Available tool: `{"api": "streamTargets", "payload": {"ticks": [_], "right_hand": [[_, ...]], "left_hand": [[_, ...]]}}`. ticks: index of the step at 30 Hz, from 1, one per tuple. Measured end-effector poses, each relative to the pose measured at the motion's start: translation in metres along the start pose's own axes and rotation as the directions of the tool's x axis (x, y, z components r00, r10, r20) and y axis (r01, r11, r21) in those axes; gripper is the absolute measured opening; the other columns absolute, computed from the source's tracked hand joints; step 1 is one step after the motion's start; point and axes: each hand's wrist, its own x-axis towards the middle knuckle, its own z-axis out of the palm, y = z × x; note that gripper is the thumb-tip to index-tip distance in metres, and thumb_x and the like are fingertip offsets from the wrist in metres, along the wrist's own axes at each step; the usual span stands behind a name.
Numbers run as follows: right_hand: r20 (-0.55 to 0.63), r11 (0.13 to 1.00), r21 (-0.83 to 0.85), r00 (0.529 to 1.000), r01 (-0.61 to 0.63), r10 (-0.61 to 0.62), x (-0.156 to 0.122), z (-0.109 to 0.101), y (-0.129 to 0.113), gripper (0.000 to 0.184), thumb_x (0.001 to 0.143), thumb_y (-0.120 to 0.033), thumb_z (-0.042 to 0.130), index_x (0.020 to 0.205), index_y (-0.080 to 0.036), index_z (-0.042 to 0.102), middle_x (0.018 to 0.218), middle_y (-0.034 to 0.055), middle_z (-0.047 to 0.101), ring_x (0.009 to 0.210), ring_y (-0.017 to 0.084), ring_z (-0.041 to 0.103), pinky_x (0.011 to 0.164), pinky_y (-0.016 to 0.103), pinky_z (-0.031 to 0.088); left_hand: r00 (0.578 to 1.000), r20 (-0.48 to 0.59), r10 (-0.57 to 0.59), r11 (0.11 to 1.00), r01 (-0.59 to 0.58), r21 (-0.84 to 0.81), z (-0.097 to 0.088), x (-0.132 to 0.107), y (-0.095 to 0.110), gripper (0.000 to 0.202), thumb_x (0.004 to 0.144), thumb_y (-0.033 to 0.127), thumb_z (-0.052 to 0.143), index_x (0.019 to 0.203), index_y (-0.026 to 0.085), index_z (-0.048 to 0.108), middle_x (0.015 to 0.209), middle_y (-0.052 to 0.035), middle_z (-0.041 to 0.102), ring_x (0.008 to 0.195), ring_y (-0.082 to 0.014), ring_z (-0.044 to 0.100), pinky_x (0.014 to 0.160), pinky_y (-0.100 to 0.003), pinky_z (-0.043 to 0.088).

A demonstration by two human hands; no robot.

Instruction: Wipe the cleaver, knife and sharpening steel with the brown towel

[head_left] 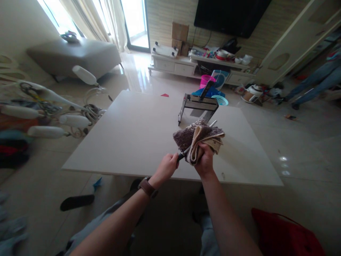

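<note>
My left hand [167,167] is closed round the dark handle of a knife [183,153]. The knife's blade runs up and to the right, and its tip [214,123] pokes out past a brown and beige cloth [198,139]. My right hand [205,159] grips that cloth, which is folded round the blade. Both hands hover over the near part of a pale square table [138,131]. Just behind the cloth, a dark metal rack [198,104] stands on the table.
A red bag [285,234] lies on the floor at lower right, a dark slipper [76,202] at lower left. A white chandelier-like fixture [50,113] lies left of the table. Behind are a grey sofa [77,55], a TV cabinet [191,64] and another person's legs [311,85].
</note>
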Motion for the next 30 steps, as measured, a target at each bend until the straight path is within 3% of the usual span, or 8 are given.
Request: {"api": "streamTargets", "payload": {"ticks": [4, 12, 17, 22, 27, 30], "right_hand": [[-0.066, 0.996, 0.062, 0.996, -0.058, 0.062, 0.001, 0.000, -0.001, 0.023, 0.060, -0.028, 0.077, 0.076, -0.021, 0.062, 0.067, -0.0052, 0.066, 0.055, 0.011, 0.060, 0.053, 0.022, 0.054], [-0.122, 0.994, 0.096, 0.991, -0.042, 0.054, 0.017, -0.008, -0.004, 0.025, 0.060, -0.025, 0.078, 0.078, -0.021, 0.060, 0.072, -0.0062, 0.068, 0.061, 0.011, 0.064, 0.058, 0.023, 0.056], [-0.163, 0.988, 0.156, 0.987, 0.018, 0.008, 0.031, -0.018, -0.017, 0.022, 0.064, -0.024, 0.077, 0.079, -0.022, 0.062, 0.071, -0.0069, 0.068, 0.065, 0.012, 0.066, 0.060, 0.023, 0.056], [-0.287, 0.967, 0.239, 0.958, 0.083, -0.011, 0.039, -0.033, -0.032, 0.019, 0.065, -0.020, 0.072, 0.079, -0.023, 0.061, 0.073, -0.0074, 0.068, 0.068, 0.012, 0.066, 0.062, 0.023, 0.057], [-0.355, 0.959, 0.281, 0.926, -0.021, 0.125, 0.043, -0.048, -0.030, 0.013, 0.070, -0.023, 0.064, 0.081, -0.023, 0.060, 0.073, -0.0059, 0.067, 0.068, 0.013, 0.066, 0.063, 0.026, 0.059], [-0.368, 0.970, 0.245, 0.925, -0.008, 0.100, 0.047, -0.057, -0.028, 0.012, 0.071, -0.025, 0.063, 0.082, -0.023, 0.059, 0.072, -0.0045, 0.067, 0.067, 0.015, 0.066, 0.063, 0.029, 0.059]], "left_hand": [[0.999, 0.035, 0.004, 1.000, -0.004, 0.003, 0.004, 0.001, -0.005, 0.048, 0.094, 0.037, 0.035, 0.051, 0.020, 0.047, 0.044, 0.0002, 0.045, 0.046, -0.0119, 0.040, 0.053, -0.028, 0.028], [0.989, 0.142, -0.024, 0.999, 0.027, -0.019, 0.013, 0.011, -0.001, 0.056, 0.095, 0.044, 0.032, 0.046, 0.022, 0.046, 0.041, -0.0009, 0.044, 0.044, -0.0134, 0.042, 0.052, -0.029, 0.031], [0.986, 0.169, 0.007, 0.997, -0.018, 0.068, 0.005, 0.015, 0.008, 0.055, 0.097, 0.045, 0.033, 0.049, 0.021, 0.047, 0.045, -0.0007, 0.048, 0.045, -0.0133, 0.043, 0.054, -0.029, 0.032], [0.980, 0.194, 0.031, 0.982, -0.066, 0.177, -0.002, 0.013, 0.009, 0.057, 0.097, 0.049, 0.034, 0.049, 0.021, 0.047, 0.046, -0.0008, 0.046, 0.046, -0.0141, 0.042, 0.055, -0.029, 0.029], [0.989, 0.122, 0.088, 0.907, -0.130, 0.399, -0.013, 0.010, 0.008, 0.058, 0.098, 0.053, 0.036, 0.050, 0.021, 0.046, 0.046, -0.0018, 0.045, 0.046, -0.0147, 0.038, 0.056, -0.032, 0.022], [0.982, 0.133, 0.132, 0.879, -0.178, 0.443, -0.025, 0.013, 0.008, 0.058, 0.099, 0.053, 0.035, 0.051, 0.021, 0.045, 0.047, -0.0018, 0.045, 0.046, -0.0141, 0.036, 0.056, -0.032, 0.020]]}}
